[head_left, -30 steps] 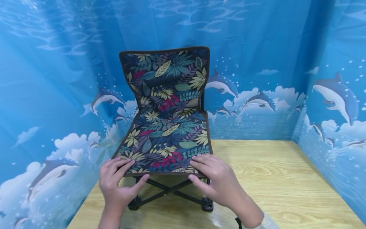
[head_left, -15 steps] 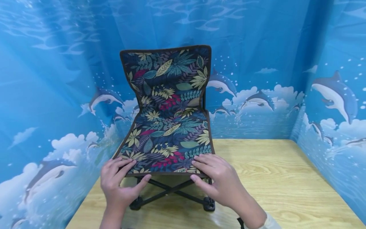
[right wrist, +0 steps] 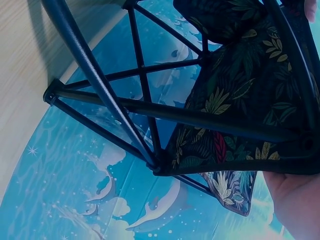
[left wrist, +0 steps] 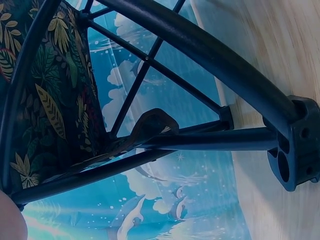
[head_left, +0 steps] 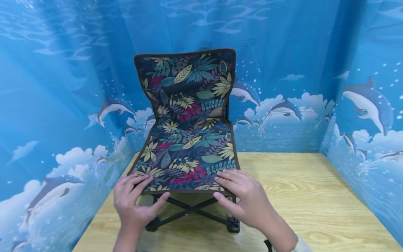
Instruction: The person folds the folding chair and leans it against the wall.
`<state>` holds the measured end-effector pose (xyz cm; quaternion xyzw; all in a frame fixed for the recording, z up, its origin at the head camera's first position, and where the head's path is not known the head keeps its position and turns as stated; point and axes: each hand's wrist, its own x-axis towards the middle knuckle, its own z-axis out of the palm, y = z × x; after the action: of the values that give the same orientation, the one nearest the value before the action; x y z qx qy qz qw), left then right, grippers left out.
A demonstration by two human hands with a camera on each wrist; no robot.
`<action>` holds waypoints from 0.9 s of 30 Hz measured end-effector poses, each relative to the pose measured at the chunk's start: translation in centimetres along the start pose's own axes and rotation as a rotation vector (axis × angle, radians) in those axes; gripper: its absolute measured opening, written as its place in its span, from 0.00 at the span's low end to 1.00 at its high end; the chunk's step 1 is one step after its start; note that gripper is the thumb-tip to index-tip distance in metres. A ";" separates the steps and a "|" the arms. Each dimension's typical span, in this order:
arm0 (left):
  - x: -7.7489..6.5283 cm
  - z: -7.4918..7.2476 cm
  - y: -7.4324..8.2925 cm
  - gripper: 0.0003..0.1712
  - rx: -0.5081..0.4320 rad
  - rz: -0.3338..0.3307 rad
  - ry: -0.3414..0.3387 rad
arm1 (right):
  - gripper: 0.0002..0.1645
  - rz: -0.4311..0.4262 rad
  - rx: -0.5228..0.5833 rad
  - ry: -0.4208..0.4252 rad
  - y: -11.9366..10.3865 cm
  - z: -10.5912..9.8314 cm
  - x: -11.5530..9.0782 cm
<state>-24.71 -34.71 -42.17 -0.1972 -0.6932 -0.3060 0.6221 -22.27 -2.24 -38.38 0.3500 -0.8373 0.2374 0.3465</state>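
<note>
A small folding chair (head_left: pixel 189 147) with dark leaf-print fabric and a brown border faces me in the head view. Its black legs cross under the seat. My left hand (head_left: pixel 135 199) holds the seat's front left corner, fingers on top and thumb at the front edge. The front right corner is held the same way by my right hand (head_left: pixel 244 197). From below, the left wrist view shows the black tubes (left wrist: pixel 215 55) and a plastic foot (left wrist: pixel 300 142); part of the hand enters at lower left. In the right wrist view, my right hand (right wrist: pixel 292 200) lies against the seat's side.
The chair stands on a wood-grain tabletop (head_left: pixel 292 196), which extends to its right. Blue curtains (head_left: pixel 283 42) printed with dolphins and clouds hang behind and on both sides, close to the chair's back and left.
The chair has shifted slightly to the right along with both hands. Their hold on the front corners looks the same.
</note>
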 end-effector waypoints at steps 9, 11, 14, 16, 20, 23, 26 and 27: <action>0.0 0.1 0.0 0.42 -0.006 0.008 0.004 | 0.21 0.007 -0.001 0.006 0.1 0.1 -0.1; -0.1 0.1 -0.1 0.42 0.000 0.006 -0.003 | 0.21 0.010 -0.001 0.004 0.1 0.1 -0.1; -0.1 0.1 -0.2 0.42 0.008 0.006 -0.005 | 0.22 0.016 0.000 0.001 0.0 0.0 0.0; -0.2 0.0 -0.2 0.42 0.010 0.008 -0.004 | 0.22 0.020 0.003 -0.001 -0.1 -0.1 0.0; -0.1 0.0 -0.2 0.42 0.013 0.014 0.001 | 0.22 0.024 0.005 -0.002 -0.2 0.0 0.0; -0.1 0.0 -0.2 0.42 0.011 0.015 0.007 | 0.22 0.024 0.004 0.001 -0.2 0.0 0.0; -0.1 0.0 -0.2 0.41 0.007 0.016 0.012 | 0.22 0.025 0.002 0.005 -0.2 0.0 0.0; -0.1 0.0 -0.2 0.41 0.007 0.017 0.012 | 0.22 0.024 0.002 0.006 -0.2 0.0 0.0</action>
<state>-24.87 -34.82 -42.31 -0.1990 -0.6888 -0.2992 0.6297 -22.11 -2.35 -38.37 0.3394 -0.8403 0.2434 0.3456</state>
